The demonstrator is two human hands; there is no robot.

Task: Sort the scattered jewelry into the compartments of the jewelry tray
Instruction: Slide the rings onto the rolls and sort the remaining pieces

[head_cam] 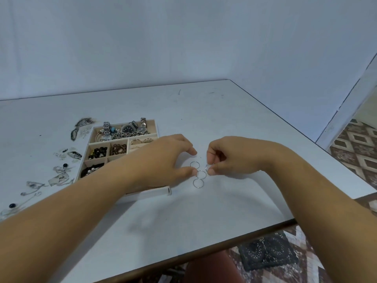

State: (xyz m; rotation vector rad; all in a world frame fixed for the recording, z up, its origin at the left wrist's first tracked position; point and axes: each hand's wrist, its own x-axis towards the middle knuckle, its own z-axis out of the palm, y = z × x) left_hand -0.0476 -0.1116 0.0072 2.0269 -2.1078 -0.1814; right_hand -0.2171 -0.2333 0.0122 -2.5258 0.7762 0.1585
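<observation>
- Pinching a thin silver ring (pixel 208 166) between thumb and forefinger, the right hand (pixel 228 156) hovers low over the white table (pixel 224 111).
- Three matching rings (pixel 198 183) lie in a row just beside it.
- The left hand (pixel 163 158), fingers loosely apart and holding nothing, has its thumb at the middle one.
- The jewelry tray (pixel 146 194) sits partly beneath the left wrist.

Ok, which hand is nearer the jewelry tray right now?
Left. The left hand hovers over the jewelry tray's right side; the right hand, pinching a ring, is farther right, beyond the loose rings.
</observation>
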